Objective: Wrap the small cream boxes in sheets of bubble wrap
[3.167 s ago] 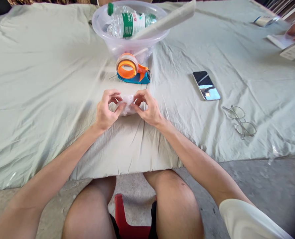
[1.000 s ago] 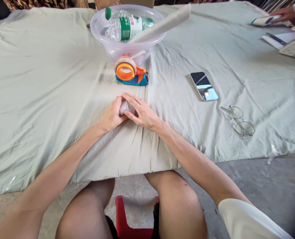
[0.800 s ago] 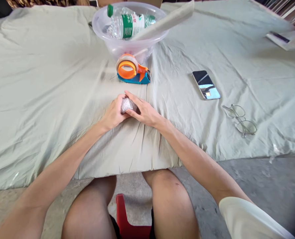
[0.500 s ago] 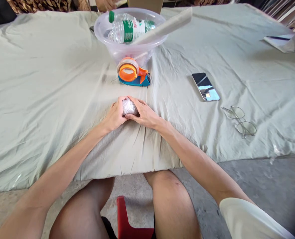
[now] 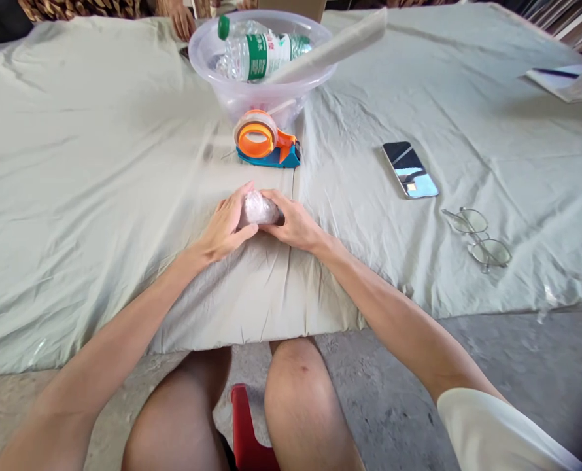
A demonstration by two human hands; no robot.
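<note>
A small rounded bundle in shiny clear plastic wrap (image 5: 258,208) lies between my hands, close above or on the cloth. My left hand (image 5: 226,226) cups its left side, fingers fairly straight along it and thumb across the front. From the other side my right hand (image 5: 295,224) grips the bundle's right end with bent fingers and thumb. What is inside the wrap cannot be made out. Just beyond my hands stands a tape dispenser (image 5: 287,150), orange and blue, loaded with a roll of tape.
Behind the dispenser is a clear plastic basin (image 5: 212,72) with a green-labelled bottle (image 5: 271,55) and a whitish roll (image 5: 340,49) in it. A phone (image 5: 411,170) and eyeglasses (image 5: 490,250) lie to the right. Another person's hand (image 5: 182,23) rests at the far edge.
My left hand has loosened and its fingers have straightened, my right hand has shifted slightly right, and more of the bundle shows. My right knee has moved left. Another person's hand has come down beside the basin.
</note>
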